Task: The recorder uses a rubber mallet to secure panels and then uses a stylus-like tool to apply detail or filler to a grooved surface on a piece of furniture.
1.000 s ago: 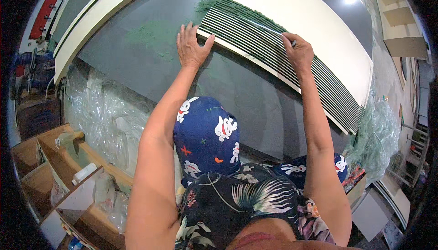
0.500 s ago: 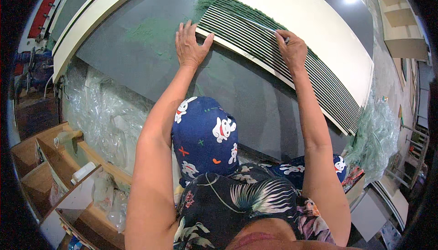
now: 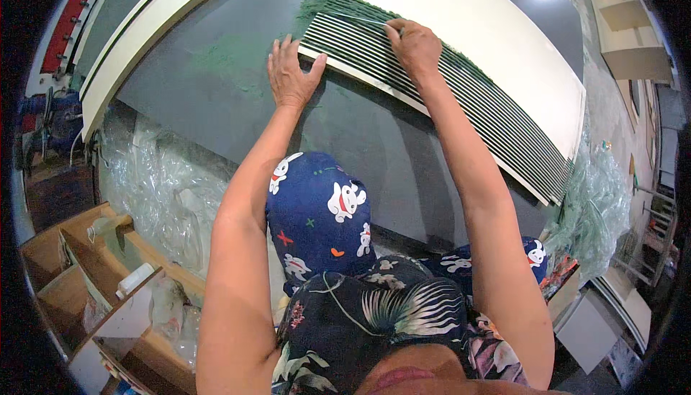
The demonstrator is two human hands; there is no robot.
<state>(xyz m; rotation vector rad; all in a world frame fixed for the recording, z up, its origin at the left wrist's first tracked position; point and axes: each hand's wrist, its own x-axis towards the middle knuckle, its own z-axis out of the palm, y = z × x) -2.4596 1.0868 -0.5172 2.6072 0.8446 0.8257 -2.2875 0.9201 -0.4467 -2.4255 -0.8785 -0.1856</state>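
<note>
A cream panel point(image 3: 461, 6) carries a band of dark grooves between pale strips point(image 3: 461, 82). Dark green crumbly material point(image 3: 389, 19) is heaped along the band's far edge. My right hand point(image 3: 417, 48) is closed on a thin, pale, rod-like tool point(image 3: 363, 19), whose exact kind I cannot make out. Its slim shaft points left and lies along the far grooves near the panel's left end. My left hand point(image 3: 291, 78) lies with fingers spread on the grey board point(image 3: 180, 100), its thumb against the panel's near left corner.
Green dust point(image 3: 230, 56) is scattered on the board. Crumpled clear plastic sheeting point(image 3: 162, 186) hangs at the left, with more plastic point(image 3: 594, 208) at the right. A wooden compartment box point(image 3: 72, 272) with bottles stands at lower left. My patterned-cloth-covered knee point(image 3: 317, 215) is close to the board.
My right hand has moved left and farther away along the grooves, carrying the thin tool. My left hand stays in nearly the same spot; the whole view has shifted slightly.
</note>
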